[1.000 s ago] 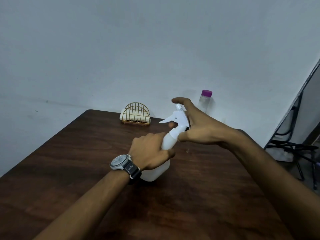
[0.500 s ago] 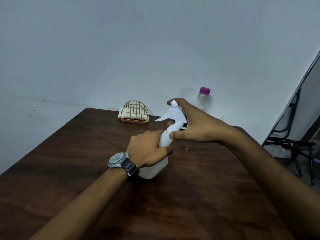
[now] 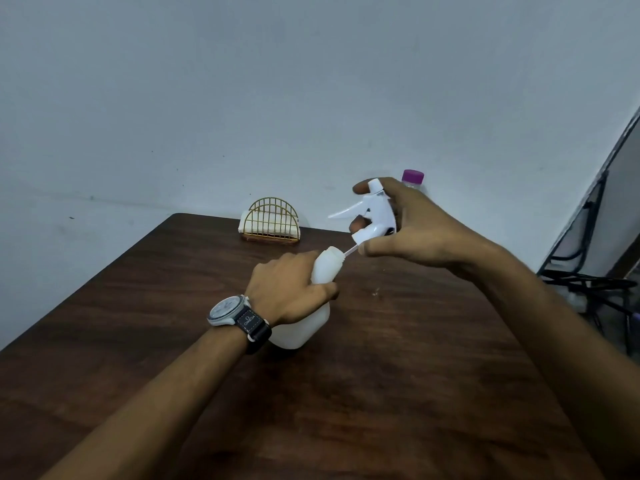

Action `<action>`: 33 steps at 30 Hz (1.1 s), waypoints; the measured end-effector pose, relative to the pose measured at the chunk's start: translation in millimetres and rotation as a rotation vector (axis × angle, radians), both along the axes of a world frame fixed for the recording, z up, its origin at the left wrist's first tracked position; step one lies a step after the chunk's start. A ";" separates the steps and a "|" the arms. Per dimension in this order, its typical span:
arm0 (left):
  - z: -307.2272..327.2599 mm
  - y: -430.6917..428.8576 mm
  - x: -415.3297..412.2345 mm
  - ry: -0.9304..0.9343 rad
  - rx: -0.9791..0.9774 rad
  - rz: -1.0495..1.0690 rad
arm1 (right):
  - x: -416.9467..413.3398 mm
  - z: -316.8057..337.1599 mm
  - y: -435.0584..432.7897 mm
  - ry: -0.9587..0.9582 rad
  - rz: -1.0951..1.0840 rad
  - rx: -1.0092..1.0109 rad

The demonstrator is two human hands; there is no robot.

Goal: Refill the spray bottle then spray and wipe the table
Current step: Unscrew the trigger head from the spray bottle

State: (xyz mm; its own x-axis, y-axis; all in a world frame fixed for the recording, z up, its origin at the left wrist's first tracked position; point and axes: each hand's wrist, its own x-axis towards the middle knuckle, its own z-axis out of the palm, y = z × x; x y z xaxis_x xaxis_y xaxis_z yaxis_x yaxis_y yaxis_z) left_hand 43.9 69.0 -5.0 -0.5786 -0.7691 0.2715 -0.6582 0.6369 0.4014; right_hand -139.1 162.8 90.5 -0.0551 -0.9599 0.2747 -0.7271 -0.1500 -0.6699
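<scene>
Currently I log left hand (image 3: 291, 289) wrapped round spray bottle (image 3: 304, 329), right hand (image 3: 415, 233) gripping sprayer head (image 3: 375, 216); angled dip tube (image 3: 350, 251) could catch on exit, tipping it.

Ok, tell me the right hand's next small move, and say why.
Probably lift the white trigger spray head higher, up and to the right, until its thin dip tube clears the open neck of the white plastic bottle. The right hand holds the head just off the neck, yet the tube runs down into it, while the left hand grips the bottle on the dark wooden table.
</scene>
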 end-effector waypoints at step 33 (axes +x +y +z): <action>-1.9 -29.4 18.7 -0.092 0.005 0.206 | -62.9 -23.0 24.8 -0.356 -0.339 -0.436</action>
